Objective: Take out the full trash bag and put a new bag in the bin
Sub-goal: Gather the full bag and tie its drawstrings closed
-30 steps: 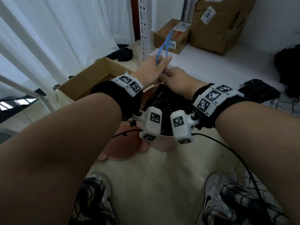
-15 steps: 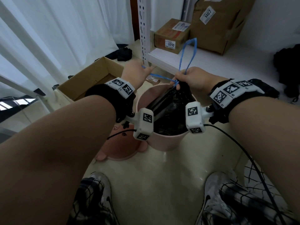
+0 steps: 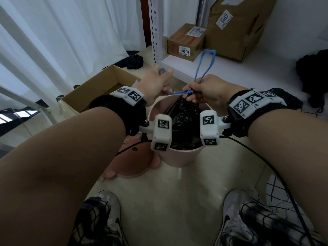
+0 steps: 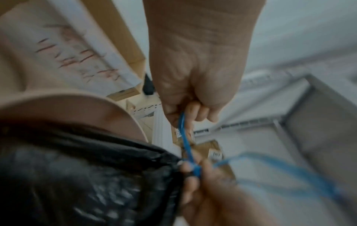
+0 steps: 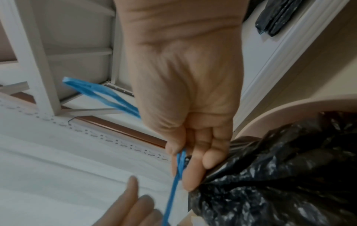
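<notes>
A pink round bin (image 3: 179, 157) stands on the floor in front of my feet, with a full black trash bag (image 3: 184, 121) in it. The bag's neck is gathered above the rim. My right hand (image 3: 204, 91) pinches the gathered neck and the blue drawstring (image 3: 204, 64), whose loop stands up above my fist. My left hand (image 3: 156, 82) grips the other end of the blue drawstring (image 4: 183, 130) and holds it taut to the left. The right wrist view shows the drawstring (image 5: 180, 162) crossing at the black bag (image 5: 280, 175).
The pink bin lid (image 3: 134, 162) lies on the floor left of the bin. An open cardboard box (image 3: 99, 87) sits behind it. A white shelf (image 3: 221, 68) carries two cardboard boxes (image 3: 186, 41). A folded black bag (image 5: 278, 18) lies on a shelf. A black cable (image 3: 266, 167) trails at right.
My hands have moved apart. The left hand has pulled its drawstring end out to the left, while the right keeps the neck and the other loop over the bin.
</notes>
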Demonstrator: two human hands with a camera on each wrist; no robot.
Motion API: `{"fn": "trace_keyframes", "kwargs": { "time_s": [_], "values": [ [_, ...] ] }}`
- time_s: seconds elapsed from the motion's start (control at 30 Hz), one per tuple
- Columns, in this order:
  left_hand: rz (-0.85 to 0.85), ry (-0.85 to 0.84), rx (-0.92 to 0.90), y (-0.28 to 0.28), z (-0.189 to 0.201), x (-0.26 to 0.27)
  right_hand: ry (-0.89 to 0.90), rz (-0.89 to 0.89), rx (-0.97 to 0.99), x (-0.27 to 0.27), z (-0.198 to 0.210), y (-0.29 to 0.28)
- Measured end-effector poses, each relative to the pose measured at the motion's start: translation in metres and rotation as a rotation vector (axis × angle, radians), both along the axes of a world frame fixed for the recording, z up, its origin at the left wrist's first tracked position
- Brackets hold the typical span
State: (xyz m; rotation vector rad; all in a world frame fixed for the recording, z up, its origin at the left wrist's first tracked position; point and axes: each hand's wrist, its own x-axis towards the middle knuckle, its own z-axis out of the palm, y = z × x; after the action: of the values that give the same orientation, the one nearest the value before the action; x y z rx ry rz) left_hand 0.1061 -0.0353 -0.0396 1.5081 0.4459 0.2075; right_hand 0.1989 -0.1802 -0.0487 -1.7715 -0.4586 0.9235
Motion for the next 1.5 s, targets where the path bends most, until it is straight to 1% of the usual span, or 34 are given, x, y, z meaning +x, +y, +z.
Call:
{"fn": "trace_keyframes", "kwargs": {
  "time_s": [0.07,0.1,0.13,0.2,0.27,0.33,0.4,0.47,0.53,0.63,0.73,0.83,0.97,1.1,1.2,1.3,1.37,1.43,1.5],
  "values": [
    [-0.082,0.083,0.218,-0.005,-0.004,0.001,-0.023,0.086,0.001,-0.004,0.002,0.001],
    [-0.112,0.121,0.287,-0.007,-0.006,0.001,-0.022,0.123,0.014,-0.006,0.002,0.000],
    [-0.134,0.163,0.314,-0.008,-0.007,0.002,-0.018,0.158,0.030,-0.006,0.003,-0.002],
    [-0.176,0.256,0.313,-0.006,-0.008,0.001,-0.025,0.197,0.047,-0.005,0.005,-0.006],
    [-0.259,0.304,0.307,-0.003,-0.009,-0.002,-0.043,0.197,0.053,-0.002,0.008,-0.011],
    [-0.336,0.290,0.310,-0.001,-0.008,-0.004,-0.057,0.182,0.055,0.000,0.008,-0.013],
    [-0.361,0.253,0.322,-0.003,-0.006,-0.007,-0.063,0.170,0.053,-0.001,0.009,-0.013],
    [-0.361,0.210,0.335,-0.008,-0.007,-0.008,-0.067,0.164,0.052,-0.004,0.010,-0.011],
    [-0.333,0.184,0.394,-0.011,-0.010,-0.006,-0.086,0.150,0.068,-0.004,0.010,-0.009],
    [-0.287,0.179,0.484,-0.012,-0.016,-0.003,-0.160,0.147,0.081,-0.004,0.007,-0.006],
    [-0.241,0.144,0.477,-0.016,-0.019,-0.003,-0.254,0.175,0.051,-0.004,0.006,-0.005],
    [-0.193,0.128,0.480,-0.017,-0.018,-0.005,-0.252,0.183,0.055,-0.005,0.007,-0.006],
    [-0.195,0.175,0.477,-0.014,-0.015,-0.005,-0.247,0.150,0.074,-0.006,0.006,-0.006],
    [-0.145,0.228,0.395,-0.011,-0.013,-0.005,-0.257,0.066,0.121,-0.009,0.004,-0.006],
    [-0.087,0.221,0.330,-0.013,-0.011,-0.004,-0.388,0.006,0.115,-0.013,0.008,-0.005],
    [-0.050,0.190,0.303,-0.016,-0.007,-0.003,-0.636,-0.003,0.004,-0.011,0.010,0.004],
    [-0.044,0.161,0.276,-0.017,-0.004,-0.001,-0.772,-0.082,-0.016,-0.010,0.008,0.008],
    [-0.063,0.136,0.274,-0.019,-0.001,0.000,-0.840,-0.152,0.031,-0.010,0.004,0.010],
    [-0.084,0.133,0.298,-0.019,0.001,0.000,-0.899,-0.160,0.003,-0.011,0.001,0.012]
  ]
}}
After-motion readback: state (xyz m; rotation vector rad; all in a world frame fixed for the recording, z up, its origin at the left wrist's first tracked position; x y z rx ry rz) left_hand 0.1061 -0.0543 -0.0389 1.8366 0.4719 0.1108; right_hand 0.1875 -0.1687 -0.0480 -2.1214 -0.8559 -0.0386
